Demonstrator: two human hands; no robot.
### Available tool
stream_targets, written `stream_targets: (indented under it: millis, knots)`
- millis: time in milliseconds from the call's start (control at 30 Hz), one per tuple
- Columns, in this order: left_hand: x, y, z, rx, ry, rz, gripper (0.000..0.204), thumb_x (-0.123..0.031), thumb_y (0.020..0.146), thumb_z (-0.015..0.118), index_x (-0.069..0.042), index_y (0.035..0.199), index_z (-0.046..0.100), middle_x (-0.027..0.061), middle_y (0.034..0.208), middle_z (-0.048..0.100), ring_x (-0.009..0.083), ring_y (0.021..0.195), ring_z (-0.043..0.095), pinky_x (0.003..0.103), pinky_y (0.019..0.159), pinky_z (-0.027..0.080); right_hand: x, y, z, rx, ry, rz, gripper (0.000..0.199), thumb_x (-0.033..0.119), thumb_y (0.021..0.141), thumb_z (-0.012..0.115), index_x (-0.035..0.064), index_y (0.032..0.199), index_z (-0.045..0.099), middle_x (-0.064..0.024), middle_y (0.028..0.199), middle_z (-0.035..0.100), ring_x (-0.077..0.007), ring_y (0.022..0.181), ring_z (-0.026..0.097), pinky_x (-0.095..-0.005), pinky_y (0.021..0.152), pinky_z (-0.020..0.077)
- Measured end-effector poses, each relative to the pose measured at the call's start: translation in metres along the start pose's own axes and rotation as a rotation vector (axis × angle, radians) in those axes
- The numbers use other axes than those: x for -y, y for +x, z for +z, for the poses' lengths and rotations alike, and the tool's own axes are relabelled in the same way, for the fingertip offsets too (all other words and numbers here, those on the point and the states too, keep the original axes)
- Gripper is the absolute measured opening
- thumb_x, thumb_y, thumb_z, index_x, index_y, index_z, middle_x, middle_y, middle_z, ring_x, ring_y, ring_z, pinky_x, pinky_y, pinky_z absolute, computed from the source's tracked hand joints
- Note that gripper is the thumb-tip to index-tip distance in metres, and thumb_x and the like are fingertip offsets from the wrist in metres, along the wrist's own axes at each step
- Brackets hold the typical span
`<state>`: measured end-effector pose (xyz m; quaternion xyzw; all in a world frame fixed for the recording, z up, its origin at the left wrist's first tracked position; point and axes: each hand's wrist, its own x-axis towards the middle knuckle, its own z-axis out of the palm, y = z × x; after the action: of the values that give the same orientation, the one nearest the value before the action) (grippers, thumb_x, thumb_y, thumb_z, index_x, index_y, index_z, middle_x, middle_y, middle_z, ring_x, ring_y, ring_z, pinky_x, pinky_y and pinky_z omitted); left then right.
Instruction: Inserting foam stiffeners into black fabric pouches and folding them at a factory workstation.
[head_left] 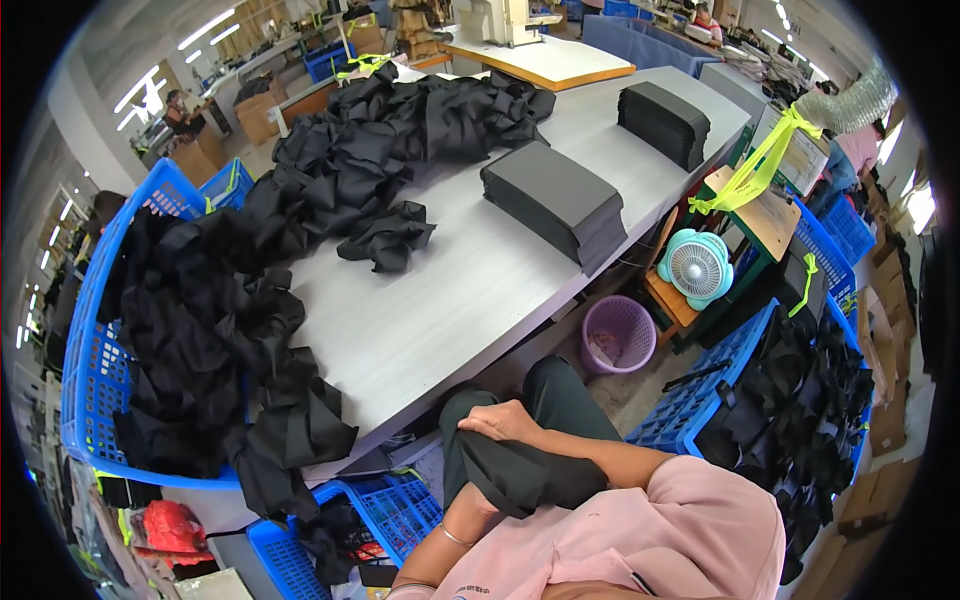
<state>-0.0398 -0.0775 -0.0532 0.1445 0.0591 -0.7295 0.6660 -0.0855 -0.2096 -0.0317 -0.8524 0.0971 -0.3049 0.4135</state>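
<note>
A piece of black fabric [535,478] lies across my lap, over my dark trousers. At its far edge my right hand [503,421] is closed, its fingers wrapped round the cloth. My left hand [476,502] reaches under the near left side of the same piece; the fabric hides its fingers. On the grey table [400,320] ahead, a big loose heap of black fabric pieces [350,150] spreads to the left. Two neat stacks of flat black pieces stand to the right, a nearer stack [555,195] and a farther stack [662,125].
A blue basket [95,380] overflowing with black cloth stands at left. Another blue basket [690,410] of black pieces is at my right, and a smaller blue crate [400,515] sits low at left. A purple bin [620,335] and a turquoise fan [697,268] are right of the table.
</note>
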Motion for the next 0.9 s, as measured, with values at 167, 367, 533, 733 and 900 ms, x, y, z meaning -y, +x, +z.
stream_targets:
  millis: [167, 367, 533, 733, 900]
  knots:
    - [0.003, -0.006, -0.002, -0.007, 0.022, 0.022, 0.04, -0.028, 0.101, 0.055, -0.002, 0.132, 0.057, 0.0096, 0.128, 0.064, 0.0222, 0.107, 0.067, 0.035, 0.09, 0.057, 0.003, -0.011, 0.022, 0.223, 0.16, 0.15, 0.042, 0.041, 0.096, 0.064, 0.0039, 0.076, 0.061, -0.018, 0.069, 0.057, -0.0326, 0.058, 0.057, -0.0391, 0.055, 0.0466]
    - [0.008, -0.005, -0.005, 0.001, 0.036, 0.051, 0.04, -0.027, 0.101, 0.055, -0.002, 0.133, 0.056, 0.0098, 0.128, 0.064, 0.0223, 0.107, 0.066, 0.035, 0.09, 0.056, 0.007, -0.017, 0.002, 0.506, 0.354, 0.38, 0.041, 0.043, 0.098, 0.058, 0.0052, 0.088, 0.07, -0.0151, 0.08, 0.067, -0.0288, 0.072, 0.064, -0.0408, 0.062, 0.0482]
    - [0.032, -0.023, -0.011, -0.046, 0.009, 0.087, 0.04, -0.027, 0.101, 0.055, -0.002, 0.133, 0.056, 0.0099, 0.128, 0.064, 0.0224, 0.107, 0.066, 0.035, 0.09, 0.056, 0.008, -0.027, 0.003, 0.453, 0.437, 0.395, 0.035, 0.037, 0.098, 0.058, 0.0039, 0.098, 0.07, -0.0129, 0.091, 0.069, -0.026, 0.077, 0.066, -0.0372, 0.067, 0.0501]
    - [0.107, -0.105, -0.028, -0.226, -0.115, 0.167, 0.04, -0.026, 0.101, 0.055, -0.002, 0.133, 0.056, 0.0101, 0.128, 0.064, 0.0225, 0.108, 0.066, 0.035, 0.091, 0.056, 0.024, -0.086, 0.04, 0.48, 0.625, 0.504, 0.032, 0.03, 0.099, 0.058, 0.0024, 0.11, 0.07, -0.0103, 0.105, 0.072, -0.0227, 0.083, 0.067, -0.0329, 0.073, 0.0523]
    - [0.142, -0.144, -0.025, -0.34, -0.187, 0.297, 0.04, -0.026, 0.1, 0.056, -0.002, 0.133, 0.056, 0.0103, 0.128, 0.064, 0.0225, 0.108, 0.066, 0.035, 0.091, 0.055, 0.026, -0.05, -0.022, -0.021, 0.431, 0.664, 0.017, 0.004, 0.09, 0.058, 0.0004, 0.107, 0.062, -0.0061, 0.091, 0.065, -0.0126, 0.071, 0.062, -0.0283, 0.066, 0.0495]
